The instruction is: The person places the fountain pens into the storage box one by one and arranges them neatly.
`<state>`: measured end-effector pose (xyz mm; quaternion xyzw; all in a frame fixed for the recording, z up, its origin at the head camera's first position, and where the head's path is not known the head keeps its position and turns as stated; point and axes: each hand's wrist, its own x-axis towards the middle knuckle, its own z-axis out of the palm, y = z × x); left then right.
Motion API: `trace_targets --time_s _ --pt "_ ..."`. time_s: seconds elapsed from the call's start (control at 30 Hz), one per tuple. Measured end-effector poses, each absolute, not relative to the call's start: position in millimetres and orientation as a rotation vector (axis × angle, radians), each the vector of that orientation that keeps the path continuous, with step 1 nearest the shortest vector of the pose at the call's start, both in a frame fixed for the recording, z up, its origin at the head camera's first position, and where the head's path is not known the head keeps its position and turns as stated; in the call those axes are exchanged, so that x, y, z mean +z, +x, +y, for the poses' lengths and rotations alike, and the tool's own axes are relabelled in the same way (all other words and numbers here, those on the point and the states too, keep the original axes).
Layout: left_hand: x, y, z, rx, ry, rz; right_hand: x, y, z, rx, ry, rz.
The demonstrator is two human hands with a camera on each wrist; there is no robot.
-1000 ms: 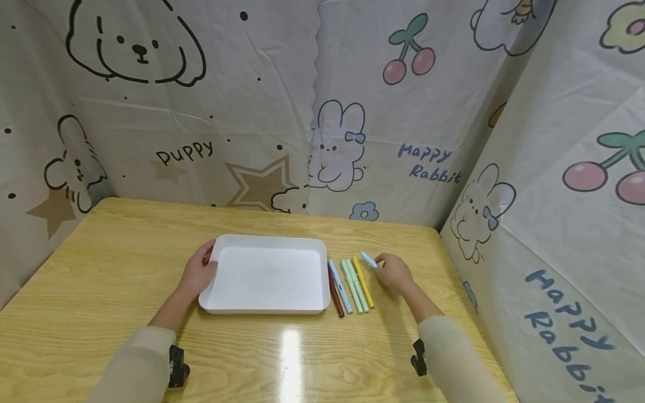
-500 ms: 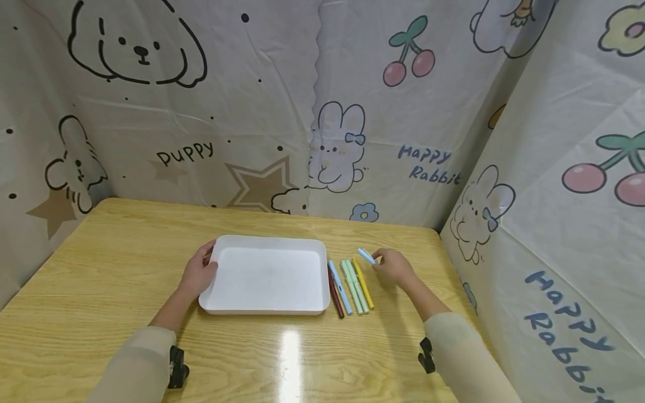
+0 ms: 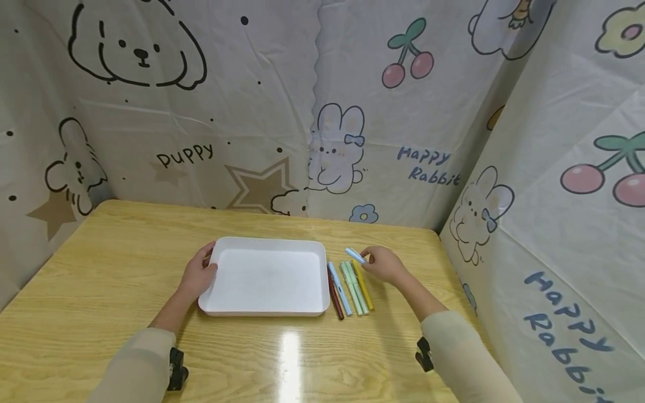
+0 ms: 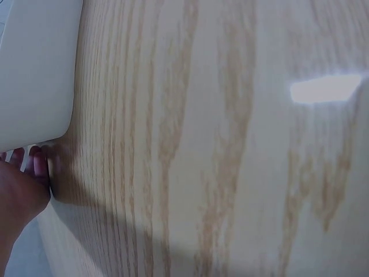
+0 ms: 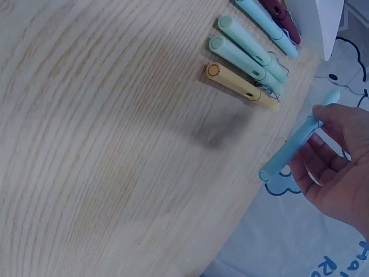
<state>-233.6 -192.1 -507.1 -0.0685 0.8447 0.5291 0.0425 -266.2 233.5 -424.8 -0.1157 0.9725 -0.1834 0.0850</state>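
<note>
A white rectangular tray point(image 3: 269, 277) lies on the wooden table, and my left hand point(image 3: 197, 272) grips its left rim with the thumb over the edge. My right hand point(image 3: 385, 264) pinches a light blue pen point(image 5: 297, 144) between thumb and fingers, above the table behind the row of pens. That row, right of the tray, holds a dark red pen point(image 3: 335, 296), another light blue pen point(image 3: 340, 288), two mint green pens point(image 5: 252, 40) side by side, and a yellow pen point(image 5: 242, 86). In the left wrist view, only part of the left hand shows, under the tray's corner.
The wooden table point(image 3: 242, 358) ends at a printed cloth point(image 3: 252, 112) hung behind it and along both sides. Black wrist cameras sit on both sleeves. A bright light reflection lies on the table in front of the tray.
My right hand has moved left with the light blue pen, from beside the yellow pen to over the far ends of the row. The left hand and tray stay put.
</note>
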Motion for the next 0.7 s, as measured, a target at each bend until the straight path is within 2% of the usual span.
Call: trace_targets --time_s 0.7 --pt "-510.8 -234.4 -192.1 1.642 -0.200 2.579 -407.1 -263.0 203.9 -0.481 -0.558 2.845"
